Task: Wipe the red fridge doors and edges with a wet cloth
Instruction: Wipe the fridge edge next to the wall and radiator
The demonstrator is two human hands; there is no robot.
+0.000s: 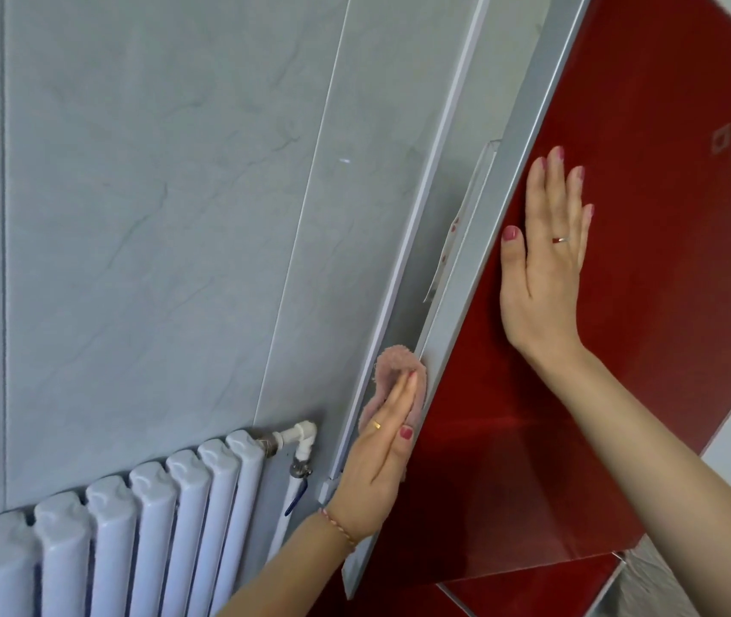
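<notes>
At lower centre, the left hand (377, 474) is pressing a soft pink cloth (392, 371) with straight fingers against the silver door edge (479, 242); the right hand (546, 256) is lying flat, fingers spread, bracing the glossy, likely slippery red fridge door (648, 305) at right.

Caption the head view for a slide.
Left hand presses pink cloth along fridge door's grey edge; right hand steadies red door.

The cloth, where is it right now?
Head view, lower centre: the pink cloth sits under the left hand, pressed on the fridge door's grey side edge, above the radiator.
</notes>
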